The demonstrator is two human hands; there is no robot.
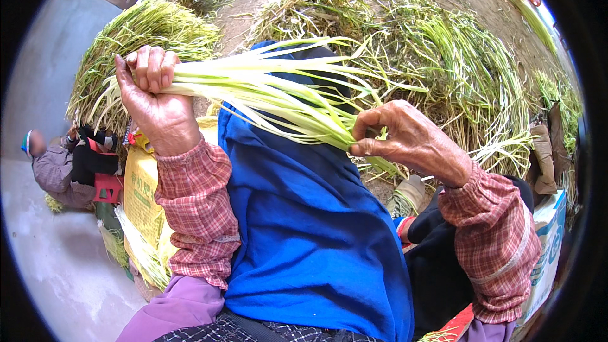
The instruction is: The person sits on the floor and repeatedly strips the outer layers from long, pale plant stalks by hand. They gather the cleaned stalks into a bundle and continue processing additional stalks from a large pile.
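Observation:
A bundle of pale green, long-leaved stalks like chives (256, 78) stretches across my lap, over a blue cloth (299, 209). My left hand (159, 95) is closed around its gathered white end, and the pale tips stick out past the fist. The leaves fan out to the right. At the lower edge of their green ends, my right hand (411, 137) pinches some leaves between thumb and forefinger. Checked sleeve covers are on both forearms.
Heaps of cut stalks lie on the floor ahead (456, 66) and at the upper left (142, 38). A printed yellow sack (142, 185) lies left, with pale stalks (142, 247) on it. Further left, a person (61, 166) sits by a red stool (108, 187). A box (546, 251) stands right.

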